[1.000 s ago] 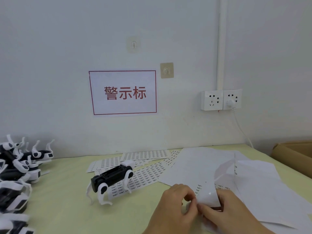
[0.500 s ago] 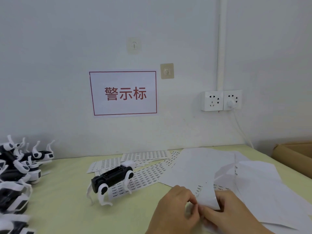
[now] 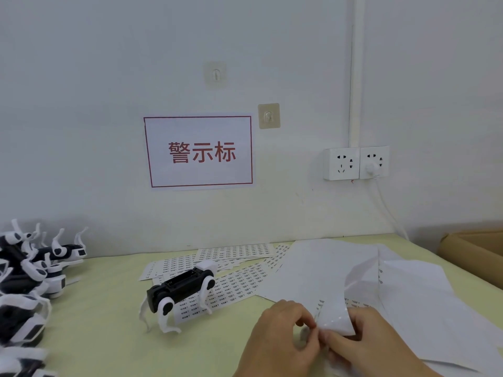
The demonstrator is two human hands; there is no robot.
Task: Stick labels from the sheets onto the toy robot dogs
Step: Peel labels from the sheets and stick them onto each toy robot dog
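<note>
Well left of the hands lies a pile of dogs (image 3: 30,270); nearer, one dog (image 3: 181,291) stands on label sheets (image 3: 239,284). The left hand (image 3: 283,338) and right hand (image 3: 364,346) meet fingertip to fingertip, both pinching a curled sheet (image 3: 336,319) on blank sheets (image 3: 424,308).

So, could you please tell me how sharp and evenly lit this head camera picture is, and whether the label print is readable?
Head view: soft, even light with faint shadows under the toy dog; wide-angle bending shows in the wall pipe; the red wall sign reads clearly, but print on the label sheets is too small to read; the curled sheet both hands pinch shows slight sheen.
</note>
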